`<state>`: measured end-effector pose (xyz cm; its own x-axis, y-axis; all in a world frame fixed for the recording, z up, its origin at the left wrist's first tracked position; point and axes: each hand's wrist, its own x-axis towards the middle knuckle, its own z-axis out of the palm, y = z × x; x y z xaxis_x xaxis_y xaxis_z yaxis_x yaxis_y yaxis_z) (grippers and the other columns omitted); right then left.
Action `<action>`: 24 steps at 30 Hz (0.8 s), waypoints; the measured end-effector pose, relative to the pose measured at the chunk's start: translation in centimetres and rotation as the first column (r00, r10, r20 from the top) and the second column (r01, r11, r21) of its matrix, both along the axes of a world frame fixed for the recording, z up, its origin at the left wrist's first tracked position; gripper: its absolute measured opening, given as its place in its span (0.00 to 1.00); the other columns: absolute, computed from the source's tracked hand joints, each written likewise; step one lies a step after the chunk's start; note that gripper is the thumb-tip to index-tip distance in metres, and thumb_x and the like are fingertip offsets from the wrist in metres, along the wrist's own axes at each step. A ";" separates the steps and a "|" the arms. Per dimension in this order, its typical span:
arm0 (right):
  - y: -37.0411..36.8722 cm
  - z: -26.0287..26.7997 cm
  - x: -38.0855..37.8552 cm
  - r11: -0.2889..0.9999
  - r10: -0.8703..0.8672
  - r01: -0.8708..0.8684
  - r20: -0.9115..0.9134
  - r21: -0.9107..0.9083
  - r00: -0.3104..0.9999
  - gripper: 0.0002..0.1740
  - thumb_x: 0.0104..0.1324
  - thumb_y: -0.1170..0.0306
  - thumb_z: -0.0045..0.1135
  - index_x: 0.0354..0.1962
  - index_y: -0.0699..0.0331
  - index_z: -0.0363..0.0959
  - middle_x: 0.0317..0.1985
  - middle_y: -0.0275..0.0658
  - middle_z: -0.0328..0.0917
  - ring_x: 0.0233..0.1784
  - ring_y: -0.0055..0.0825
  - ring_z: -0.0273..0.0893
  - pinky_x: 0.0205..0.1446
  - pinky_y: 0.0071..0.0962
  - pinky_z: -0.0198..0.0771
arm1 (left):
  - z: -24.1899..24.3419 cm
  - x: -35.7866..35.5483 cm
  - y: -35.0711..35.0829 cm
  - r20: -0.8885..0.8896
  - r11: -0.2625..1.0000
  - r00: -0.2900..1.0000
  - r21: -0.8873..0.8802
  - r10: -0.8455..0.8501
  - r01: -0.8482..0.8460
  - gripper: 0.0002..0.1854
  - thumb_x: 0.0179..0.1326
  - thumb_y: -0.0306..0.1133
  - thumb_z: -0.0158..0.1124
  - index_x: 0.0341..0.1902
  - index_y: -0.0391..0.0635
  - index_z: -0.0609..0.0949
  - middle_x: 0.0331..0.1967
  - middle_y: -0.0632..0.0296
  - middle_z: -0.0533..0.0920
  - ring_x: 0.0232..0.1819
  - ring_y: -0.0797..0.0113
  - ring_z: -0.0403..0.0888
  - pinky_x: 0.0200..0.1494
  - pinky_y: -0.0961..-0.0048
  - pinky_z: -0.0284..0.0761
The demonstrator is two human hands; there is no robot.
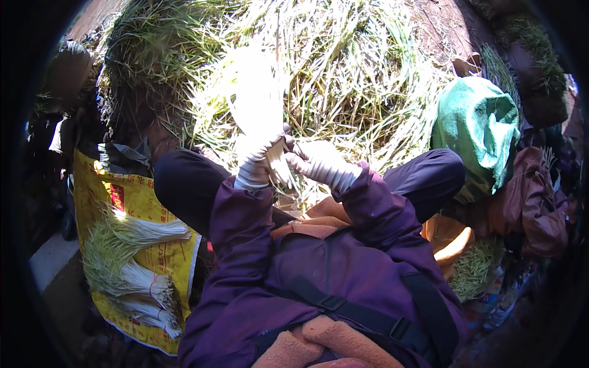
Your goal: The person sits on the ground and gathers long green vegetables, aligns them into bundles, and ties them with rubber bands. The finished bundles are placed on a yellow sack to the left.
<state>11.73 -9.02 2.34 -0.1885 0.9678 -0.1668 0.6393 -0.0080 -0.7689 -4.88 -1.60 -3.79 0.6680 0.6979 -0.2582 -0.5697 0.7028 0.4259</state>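
Observation:
My left hand, in a striped knit glove, is shut around a bundle of long pale stalks. The stalks' pale ends point down towards my lap, and their upper part is washed out by glare. My right hand, gloved alike, meets the bundle from the right with its fingers at the stalks; whether it grips them I cannot tell. At the left, bundles of pale-stemmed greens, some tied with red bands, lie on a yellow printed sack.
Loose green and straw-coloured stalks lie heaped in front of me. A green woven sack stands beyond my right knee, with a reddish-brown mesh sack beside it. Cut greens lie lower right.

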 end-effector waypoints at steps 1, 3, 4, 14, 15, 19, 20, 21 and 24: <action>-0.3 -0.2 -0.1 0.997 -0.005 0.007 -0.031 0.083 1.000 0.17 0.62 0.57 0.48 0.39 0.60 0.74 0.32 0.43 0.77 0.35 0.42 0.76 0.38 0.35 0.71 | -0.8 -0.4 0.6 0.186 0.995 0.978 -0.017 -0.097 0.102 0.27 0.53 0.35 0.67 0.56 0.44 0.70 0.49 0.58 0.76 0.51 0.56 0.74 0.44 0.52 0.77; -0.5 -0.7 -0.6 0.996 0.052 -0.054 0.032 0.076 0.998 0.16 0.63 0.58 0.47 0.40 0.59 0.74 0.33 0.43 0.77 0.36 0.42 0.76 0.38 0.36 0.72 | -1.7 -1.3 1.0 -0.104 0.960 0.966 0.176 0.236 -0.216 0.27 0.54 0.42 0.65 0.56 0.46 0.70 0.49 0.60 0.76 0.51 0.58 0.74 0.48 0.50 0.74; -0.4 -1.2 -1.1 0.992 0.012 -0.018 0.049 0.129 0.999 0.15 0.64 0.54 0.42 0.36 0.53 0.72 0.27 0.42 0.76 0.31 0.43 0.75 0.34 0.38 0.70 | -1.6 -1.6 1.1 -0.069 0.930 0.954 0.256 0.291 -0.265 0.26 0.57 0.41 0.62 0.57 0.46 0.70 0.49 0.59 0.76 0.51 0.58 0.74 0.47 0.50 0.74; -0.6 -6.9 1.6 0.938 0.217 -0.149 0.194 -0.314 0.957 0.17 0.64 0.56 0.46 0.42 0.55 0.77 0.31 0.41 0.78 0.35 0.44 0.75 0.40 0.39 0.68 | 11.3 -3.1 4.7 -0.367 0.708 0.609 0.435 0.704 -0.557 0.19 0.52 0.27 0.67 0.47 0.39 0.74 0.33 0.60 0.80 0.28 0.72 0.78 0.32 0.76 0.77; -0.3 -7.0 2.7 0.923 0.193 -0.089 0.251 -0.373 0.949 0.19 0.64 0.55 0.46 0.43 0.55 0.77 0.33 0.41 0.79 0.37 0.42 0.76 0.42 0.37 0.69 | 12.1 -3.1 4.4 -0.383 0.724 0.620 0.450 0.685 -0.523 0.19 0.53 0.26 0.66 0.48 0.41 0.73 0.32 0.60 0.80 0.25 0.72 0.78 0.32 0.78 0.78; 5.5 -7.9 8.8 0.788 -0.615 0.602 -0.223 -0.132 0.756 0.16 0.62 0.58 0.53 0.44 0.55 0.76 0.37 0.41 0.80 0.38 0.38 0.77 0.44 0.28 0.70 | 12.4 -2.7 3.8 -0.418 0.809 0.693 0.299 0.587 -0.505 0.21 0.55 0.26 0.65 0.51 0.42 0.71 0.33 0.58 0.80 0.24 0.72 0.78 0.32 0.76 0.78; 7.3 -8.1 10.9 0.771 -0.636 0.637 -0.028 0.021 0.771 0.14 0.63 0.65 0.56 0.45 0.61 0.77 0.32 0.34 0.81 0.35 0.17 0.77 0.40 0.20 0.70 | 12.2 -2.6 3.7 -0.396 0.833 0.734 0.215 0.552 -0.510 0.21 0.55 0.26 0.64 0.52 0.42 0.70 0.34 0.58 0.80 0.24 0.72 0.78 0.32 0.75 0.79; 9.0 -8.4 12.2 0.710 -0.703 0.704 -0.025 0.004 0.710 0.15 0.62 0.62 0.55 0.44 0.60 0.77 0.34 0.38 0.81 0.36 0.24 0.78 0.41 0.24 0.70 | 11.9 -2.6 3.7 -0.398 0.841 0.743 0.206 0.539 -0.500 0.21 0.57 0.27 0.63 0.52 0.41 0.69 0.35 0.58 0.79 0.25 0.74 0.77 0.34 0.74 0.77; 12.8 -10.2 13.9 0.705 -0.641 0.706 0.366 -0.067 0.675 0.21 0.59 0.51 0.53 0.40 0.59 0.78 0.39 0.46 0.79 0.43 0.42 0.76 0.48 0.34 0.69 | 11.1 -2.5 3.6 -0.191 0.876 0.855 0.072 0.482 -0.477 0.18 0.58 0.26 0.61 0.51 0.38 0.69 0.34 0.63 0.74 0.28 0.78 0.72 0.38 0.74 0.71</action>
<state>25.60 3.82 -7.83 0.5921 0.7524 -0.2887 0.5909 -0.6489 -0.4794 -7.39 2.03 7.28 0.1860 0.9255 -0.3299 -0.7368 0.3535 0.5764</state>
